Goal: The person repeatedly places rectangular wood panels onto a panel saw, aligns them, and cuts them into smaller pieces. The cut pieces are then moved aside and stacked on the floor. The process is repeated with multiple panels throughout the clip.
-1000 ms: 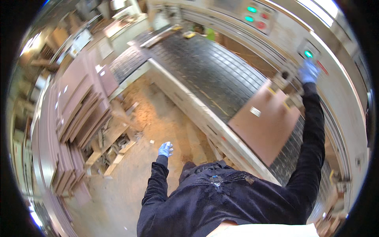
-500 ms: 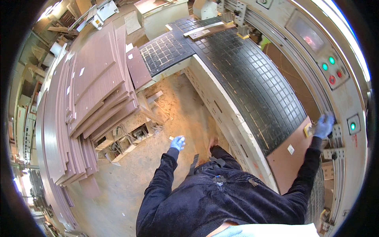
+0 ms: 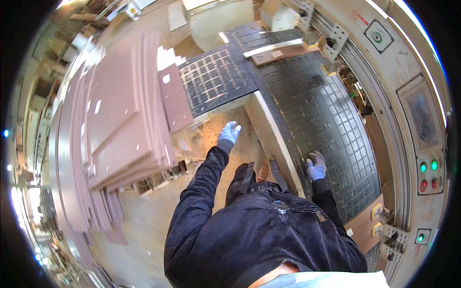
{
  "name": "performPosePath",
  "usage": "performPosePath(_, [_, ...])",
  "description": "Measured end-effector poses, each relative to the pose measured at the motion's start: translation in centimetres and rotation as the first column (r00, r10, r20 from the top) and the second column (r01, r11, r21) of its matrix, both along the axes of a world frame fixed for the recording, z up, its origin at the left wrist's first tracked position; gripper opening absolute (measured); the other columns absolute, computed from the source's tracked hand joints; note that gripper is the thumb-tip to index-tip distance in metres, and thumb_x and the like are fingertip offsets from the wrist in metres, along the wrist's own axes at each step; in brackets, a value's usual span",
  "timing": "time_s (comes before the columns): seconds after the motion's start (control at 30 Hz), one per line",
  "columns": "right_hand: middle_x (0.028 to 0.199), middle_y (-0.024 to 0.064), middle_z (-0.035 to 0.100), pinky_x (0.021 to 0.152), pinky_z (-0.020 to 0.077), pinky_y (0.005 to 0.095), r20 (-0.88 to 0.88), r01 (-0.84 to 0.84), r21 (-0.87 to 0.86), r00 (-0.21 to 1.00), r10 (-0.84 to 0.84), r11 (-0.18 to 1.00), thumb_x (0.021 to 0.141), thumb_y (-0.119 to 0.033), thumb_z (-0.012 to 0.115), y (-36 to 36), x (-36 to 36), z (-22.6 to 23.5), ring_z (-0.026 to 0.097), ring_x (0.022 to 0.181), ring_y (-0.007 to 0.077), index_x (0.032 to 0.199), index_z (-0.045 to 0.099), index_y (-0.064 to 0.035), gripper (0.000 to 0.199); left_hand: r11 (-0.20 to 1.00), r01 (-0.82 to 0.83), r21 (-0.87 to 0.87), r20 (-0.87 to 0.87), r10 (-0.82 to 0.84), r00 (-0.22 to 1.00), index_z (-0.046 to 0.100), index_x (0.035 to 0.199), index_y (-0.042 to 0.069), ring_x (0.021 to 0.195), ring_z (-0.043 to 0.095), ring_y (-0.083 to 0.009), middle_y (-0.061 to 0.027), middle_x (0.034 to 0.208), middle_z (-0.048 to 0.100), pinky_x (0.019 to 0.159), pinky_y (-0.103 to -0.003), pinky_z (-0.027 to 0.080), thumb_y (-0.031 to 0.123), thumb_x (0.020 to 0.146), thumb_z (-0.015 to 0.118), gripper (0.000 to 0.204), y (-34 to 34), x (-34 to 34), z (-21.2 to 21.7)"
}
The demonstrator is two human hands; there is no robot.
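Observation:
My left hand [image 3: 228, 133], in a light blue glove, hangs over the gap between the stacked panels and the machine bed. Its fingers are stretched out and nothing shows in them. Over the left edge of the black gridded bed [image 3: 331, 125] is my right hand [image 3: 316, 166], also gloved, with its fingers apart and empty. I cannot tell whether it touches the bed. A brown board [image 3: 359, 220] lies on the bed's near end, partly hidden by my right arm. Two yellow pads [image 3: 377, 211] sit at its right edge. Another brown board [image 3: 276, 54] lies across the far end.
Tall stacks of purplish-brown panels [image 3: 113, 115] stand on the left, with a single panel [image 3: 174, 98] overlapping the side table [image 3: 211, 77]. Along the right runs a machine rail with a control panel [image 3: 429, 175] bearing lit green buttons. A pale cabinet [image 3: 221, 24] stands beyond.
My right hand has come away from the yellow pad at the near board and moved left over the gridded bed. My left hand has moved forward. The whole view has turned.

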State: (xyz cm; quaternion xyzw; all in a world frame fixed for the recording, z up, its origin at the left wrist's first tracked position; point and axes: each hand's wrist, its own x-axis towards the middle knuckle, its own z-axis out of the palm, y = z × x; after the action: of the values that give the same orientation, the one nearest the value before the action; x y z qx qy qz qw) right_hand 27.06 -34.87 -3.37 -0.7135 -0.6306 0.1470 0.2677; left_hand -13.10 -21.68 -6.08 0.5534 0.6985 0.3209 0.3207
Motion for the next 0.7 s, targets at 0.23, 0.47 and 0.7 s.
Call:
performPosePath(0.23, [0.116, 0.0137, 0.059, 0.095, 0.0415, 0.0402, -0.038, 0.25, -0.06, 0.967, -0.252, 0.966, 0.074, -0.022, 0.065, 2.7, -2.0, -0.8, 0.054, 0.109, 0.0317, 0.1, 0.065, -0.01, 0.028, 0.955, 0.263, 0.135, -0.245, -0.225, 0.943, 0.055, 0.122, 0.007, 0.116, 0.052, -0.0291, -0.0153, 0.124, 0.055, 0.1, -0.036, 0.04, 0.036, 0.08, 0.066, 0.052, 22.3, 4.2, 1.1])
performPosePath(0.47, [0.113, 0.0159, 0.06, 0.092, 0.0446, 0.0389, -0.077, 0.509, -0.149, 0.849, -0.523, 0.848, 0.075, -0.021, 0.065, 3.0, -6.5, -1.6, 0.057, 0.105, 0.0309, 0.099, 0.065, -0.0082, 0.028, 0.92, 0.331, -0.211, -0.612, -0.388, 0.689, 0.048, 0.129, 0.01, 0.122, 0.046, -0.0301, -0.0138, 0.133, 0.047, 0.101, -0.04, 0.038, 0.046, 0.078, 0.065, 0.065, 39.0, 9.5, 5.4])
performPosePath(0.7, [0.111, 0.0147, 0.06, 0.093, 0.043, 0.0397, 0.011, 0.558, -0.177, 0.825, -0.565, 0.811, 0.074, -0.022, 0.066, 8.6, -8.5, -0.6, 0.055, 0.107, 0.0315, 0.098, 0.065, -0.0088, 0.027, 0.797, 0.596, -0.096, -0.68, -0.49, 0.545, 0.054, 0.111, 0.008, 0.098, 0.057, -0.0326, -0.018, 0.104, 0.058, 0.08, -0.047, 0.047, 0.047, 0.073, 0.067, 0.056, 40.9, 8.7, 3.8])
